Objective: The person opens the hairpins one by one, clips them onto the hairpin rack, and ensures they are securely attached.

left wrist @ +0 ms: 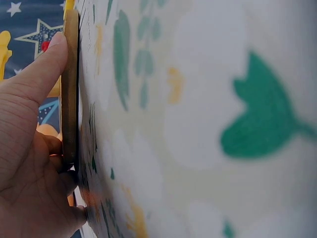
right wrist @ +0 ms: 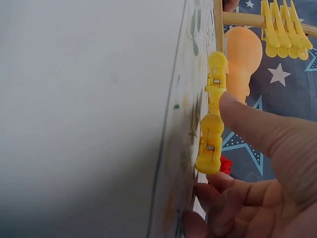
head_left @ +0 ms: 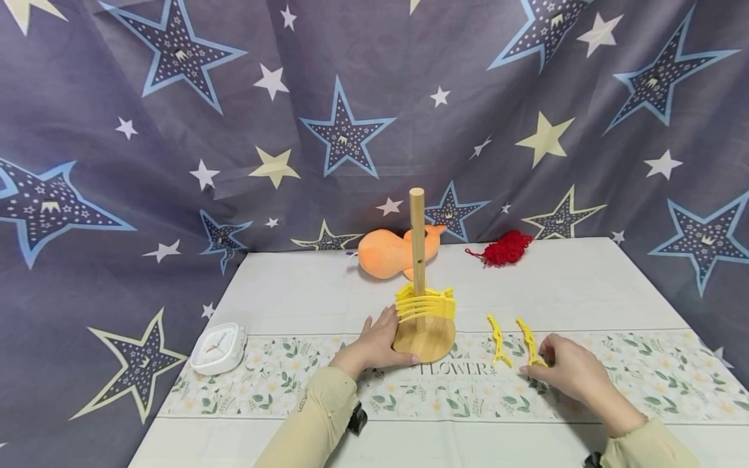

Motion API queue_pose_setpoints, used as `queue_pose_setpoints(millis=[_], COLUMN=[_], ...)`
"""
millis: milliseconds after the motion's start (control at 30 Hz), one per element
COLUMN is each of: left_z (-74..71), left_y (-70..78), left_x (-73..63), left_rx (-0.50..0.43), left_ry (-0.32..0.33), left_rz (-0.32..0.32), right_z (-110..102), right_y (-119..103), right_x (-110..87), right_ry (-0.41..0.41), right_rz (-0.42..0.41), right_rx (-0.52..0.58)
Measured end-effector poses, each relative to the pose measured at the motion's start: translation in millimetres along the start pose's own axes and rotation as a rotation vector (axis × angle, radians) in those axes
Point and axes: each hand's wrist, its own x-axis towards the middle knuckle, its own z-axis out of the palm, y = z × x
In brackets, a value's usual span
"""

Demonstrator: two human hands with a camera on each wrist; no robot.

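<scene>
A wooden stand (head_left: 426, 344) with a round base and upright post is held at the base's left side by my left hand (head_left: 380, 344). The thumb (left wrist: 52, 49) lies along the base's rim, and the other fingers bend at its far edge. Several yellow clips (right wrist: 285, 32) are stacked around the post. Two more yellow plastic spring clips lie on the table to the right: a left clip (head_left: 497, 341) and a right clip (head_left: 528, 341). My right hand (head_left: 573, 374) pinches the near end of the right clip between thumb and fingers.
Behind the stand lies an orange plush toy (head_left: 383, 253). A bundle of red yarn (head_left: 508, 249) is at the back right, and a white alarm clock (head_left: 218, 348) stands at the left edge. A floral runner (head_left: 275, 390) crosses the table before a star-patterned curtain (head_left: 374, 58).
</scene>
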Motion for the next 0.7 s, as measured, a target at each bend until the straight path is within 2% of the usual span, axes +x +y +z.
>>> queue_pose_setpoints(millis=[200,400,700], left_z=[0.0,-0.3,-0.3], left_y=[1.0,1.4,1.9], left_x=[0.0,-0.3,-1.2], left_rx=[-0.002,-0.005,-0.008], left_ry=[0.003,0.006,0.002], left_rz=[-0.004,-0.003,0.001], right_z=[2.3,2.2,-4.2], right_y=[2.2,3.7,2.8], right_x=[1.0,-0.8,-1.0], right_ry=[-0.025,-0.009,0.032], right_rz=[-0.017,-0.064,-0.008], right_rx=[-0.007,-0.021,0.037])
